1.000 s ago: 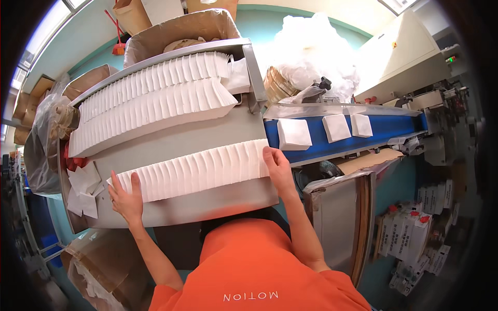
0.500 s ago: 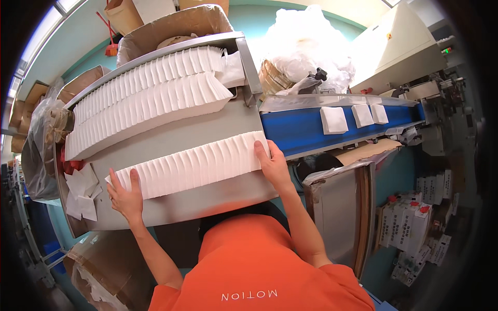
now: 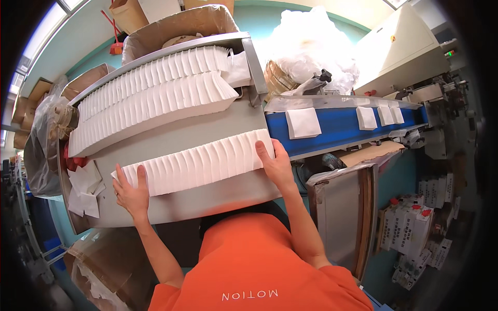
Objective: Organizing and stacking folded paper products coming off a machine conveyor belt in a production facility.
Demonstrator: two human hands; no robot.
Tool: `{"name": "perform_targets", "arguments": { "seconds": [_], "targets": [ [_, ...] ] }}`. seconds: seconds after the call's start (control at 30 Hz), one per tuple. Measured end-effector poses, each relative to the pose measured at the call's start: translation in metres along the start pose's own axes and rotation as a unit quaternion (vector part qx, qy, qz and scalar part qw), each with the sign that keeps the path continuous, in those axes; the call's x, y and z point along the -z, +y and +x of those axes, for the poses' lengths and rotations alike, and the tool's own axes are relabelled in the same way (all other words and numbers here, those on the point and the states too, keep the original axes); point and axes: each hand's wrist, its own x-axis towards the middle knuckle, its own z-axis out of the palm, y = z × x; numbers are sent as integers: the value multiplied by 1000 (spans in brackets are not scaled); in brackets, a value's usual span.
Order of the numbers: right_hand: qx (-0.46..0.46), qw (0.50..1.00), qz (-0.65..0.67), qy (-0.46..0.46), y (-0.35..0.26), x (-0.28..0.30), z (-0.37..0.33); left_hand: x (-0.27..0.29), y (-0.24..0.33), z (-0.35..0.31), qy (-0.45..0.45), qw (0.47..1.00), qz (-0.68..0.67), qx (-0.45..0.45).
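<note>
A long row of white folded paper napkins [image 3: 202,161] lies on the metal table [image 3: 155,210] in front of me, packed on edge. My left hand [image 3: 132,191] grips its left end, thumb on the near side and fingers round the end. At the other end, my right hand [image 3: 275,165] holds the row, thumb on top and fingers over the end face. Farther back, two more long rows of napkins [image 3: 155,103] stand side by side. Loose napkins [image 3: 85,187] lie at the table's left edge, and a small stack [image 3: 237,70] sits at the back right corner.
On the right, a blue conveyor belt [image 3: 337,124] carries several napkin stacks [image 3: 303,123]. Below it stands a framed panel [image 3: 337,217]. Cardboard boxes [image 3: 109,259] are near the table's left side. Behind are a large carton [image 3: 179,23] and a heap of clear plastic [image 3: 311,49].
The stacks on the conveyor have moved right, and another stack shows at its near end. Both hands keep their hold on the napkin row; the view has shifted slightly.
</note>
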Motion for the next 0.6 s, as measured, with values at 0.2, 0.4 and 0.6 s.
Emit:
{"name": "perform_targets", "arguments": {
  "seconds": [0.2,0.4,0.6],
  "targets": [
    [-103,983,130,-80,13,7,-11,3,-2,-4,8,1000,2,1],
    [-203,912,356,20,16,34,11,0,5,-5,22,1000,-8,-12],
    [-43,995,89,-31,-6,-9,-9,4,15,-6,14,1000,16,-3]
  ]
}}
